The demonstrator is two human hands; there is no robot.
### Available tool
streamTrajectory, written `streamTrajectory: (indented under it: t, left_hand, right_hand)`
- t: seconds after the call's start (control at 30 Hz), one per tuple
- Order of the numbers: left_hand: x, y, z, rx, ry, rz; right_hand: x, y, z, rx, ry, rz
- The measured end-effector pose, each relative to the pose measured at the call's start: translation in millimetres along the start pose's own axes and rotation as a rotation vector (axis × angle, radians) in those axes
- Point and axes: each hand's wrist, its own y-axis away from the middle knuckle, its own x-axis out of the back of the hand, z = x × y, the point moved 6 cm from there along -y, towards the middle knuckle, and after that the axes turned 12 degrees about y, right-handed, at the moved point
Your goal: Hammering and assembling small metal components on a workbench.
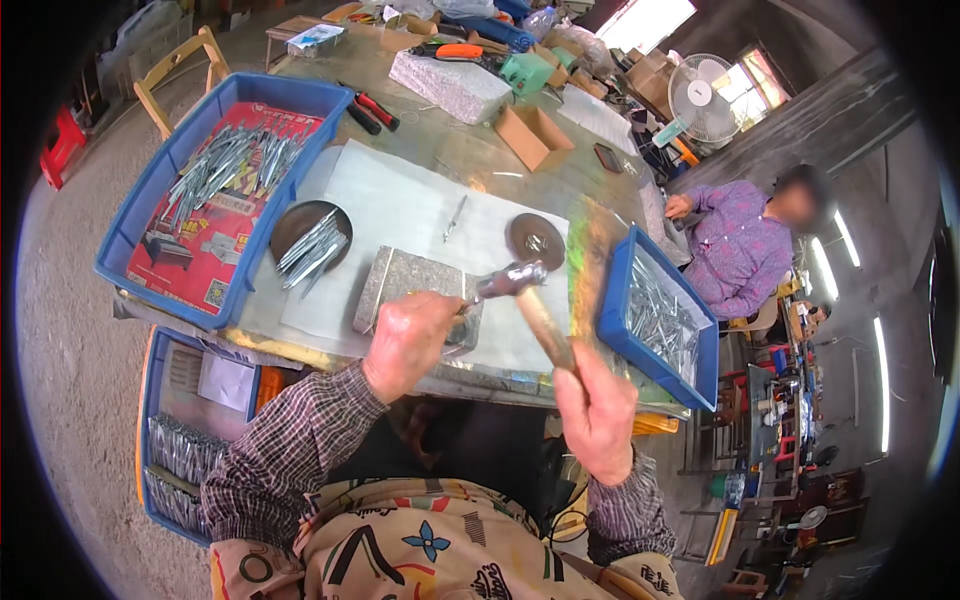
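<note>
In my closed right hand (597,410) is the wooden handle of a hammer (545,325). The hammer's metal head lies beside the fingertips of my left hand (410,335), over the right side of a grey stone block (415,280). My left fingers are pinched together; what they hold is mostly hidden. Left of the block, a brown round dish (288,225) carries several slim metal rods (315,250). Another brown dish (518,242) with small metal bits sits beyond the hammer. One thin metal piece (455,218) lies on the white sheet (400,190).
A blue tray (165,304) of metal rods stands at left, another blue tray (655,368) at right. Red-handled pliers (375,108), a foam-like block (450,85) and an open cardboard box (535,137) lie farther back. A person (740,240) sits across at the right.
</note>
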Motion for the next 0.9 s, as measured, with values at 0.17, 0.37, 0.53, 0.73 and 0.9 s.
streamTrajectory:
  t: [0.17, 0.37, 0.53, 0.73, 0.9]
  left_hand:
    - [2, 0, 3, -0.003, -0.01, -0.006]
    - [1, -5, 4, 0.045, 0.002, -0.029]
    - [6, -1, -24, 0.556, 0.479, 0.089]
    - [14, 3, -31, 0.636, 0.777, 0.112]
    - [17, 9, -35, 0.706, 0.899, 0.156]
  right_hand:
    - [13, 0, 1, -0.068, -0.086, 0.052]
    - [-2, 18, 19, -0.126, -0.079, 0.122]
    - [-24, 33, 41, -0.21, -0.104, 0.114]
    - [-51, 50, 66, -0.258, -0.01, 0.145]
    - [-69, 58, 77, -0.227, 0.151, 0.161]
